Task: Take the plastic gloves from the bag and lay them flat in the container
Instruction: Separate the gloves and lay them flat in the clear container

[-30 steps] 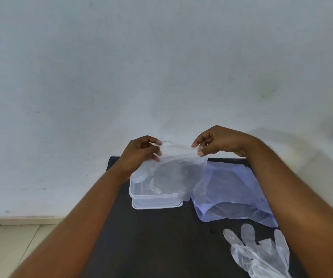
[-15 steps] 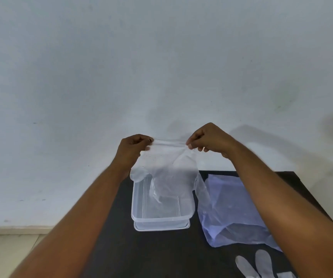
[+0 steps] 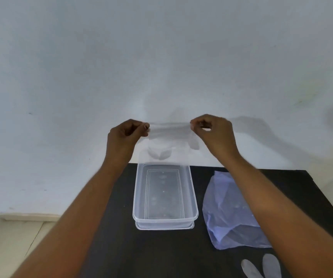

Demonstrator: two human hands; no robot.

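Note:
A clear plastic glove hangs stretched between my two hands, above the far end of the container. My left hand pinches its left cuff corner and my right hand pinches the right one; the fingers of the glove dangle down. The clear rectangular container stands on the black table below, with nothing visible inside. To its right lies the pale blue plastic bag, partly hidden by my right forearm. Another clear glove lies at the table's near right, only its fingertips showing.
The black table stands against a white wall. Its left edge drops to a light tiled floor. The container rests on what looks like its lid.
Both hands have lifted the glove up and away from the container and pulled it taut. The view has tilted, so the container and bag now sit lower in the frame.

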